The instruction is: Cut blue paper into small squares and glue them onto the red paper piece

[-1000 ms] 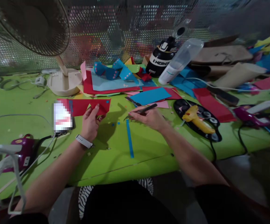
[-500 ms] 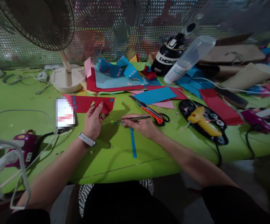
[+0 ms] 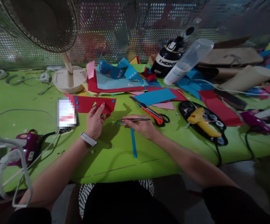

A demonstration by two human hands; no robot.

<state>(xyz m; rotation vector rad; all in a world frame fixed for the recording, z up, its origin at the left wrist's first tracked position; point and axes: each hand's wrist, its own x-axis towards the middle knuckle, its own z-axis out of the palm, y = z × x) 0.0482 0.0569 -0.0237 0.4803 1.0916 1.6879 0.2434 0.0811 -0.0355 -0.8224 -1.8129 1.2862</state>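
Observation:
My left hand (image 3: 95, 122) pinches the lower edge of a red paper strip (image 3: 83, 105), which bears small blue squares near both ends. Between the fingers of my right hand (image 3: 143, 127) lies a thin metal tool that looks like tweezers (image 3: 138, 119), its tip pointing left over the green table. Small blue bits (image 3: 116, 123) lie by that tip. A narrow blue paper strip (image 3: 134, 144) is on the table just below my right hand.
An orange cutter (image 3: 152, 114) and scissors (image 3: 165, 120) lie right of my right hand. Farther right sits a yellow glue gun (image 3: 204, 123) on a black palette. Behind are coloured papers, bottles and a fan (image 3: 69, 79). A lit phone (image 3: 66, 113) is at left.
The view has shifted slightly. Both hands keep their hold on the red strip and the metal tool, with hardly any movement over the table.

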